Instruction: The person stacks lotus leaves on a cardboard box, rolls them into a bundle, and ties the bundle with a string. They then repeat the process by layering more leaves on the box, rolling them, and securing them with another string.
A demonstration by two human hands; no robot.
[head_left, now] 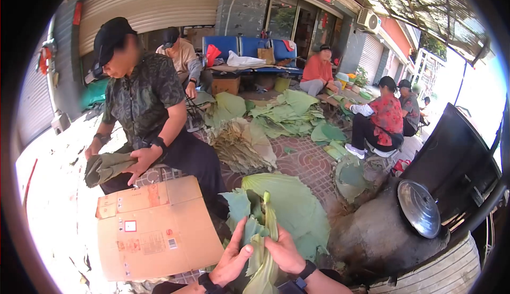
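"What's biggest around those two hands?"

"The co-worker (146,95) in the patterned shirt, ahead and to the left of the left hand. I can't see the feet from here."

"And on the other side?"

"A black panel (443,150), up and to the right of the right hand. It hides whatever stands behind it."

"Those leaves further off?"

"A green leaf heap (289,114), well ahead of both hands. They overlap so much that I can't count them."

"The cardboard (159,235)?"

"Just left of the left hand. Its printing is too small to read."

"There's one wide leaf (297,206) too."

"Right beyond the hands, partly covered by what they hold. Further to the right of the right hand there's a metal lid (418,209); I can't tell what props it up."

"So what are they holding?"

"A gathered leaf bundle (270,225), upright between the palms. Its bottom is cut off below, and I can't make out how many layers it has."

"Each hand's grip?"

"The left hand (231,259) grasps its left side, thumb in front. The right hand (287,251) grasps the other side, most fingers hidden behind it."

"And the smallest thing?"

"The dark wristband (307,269) below the right hand."
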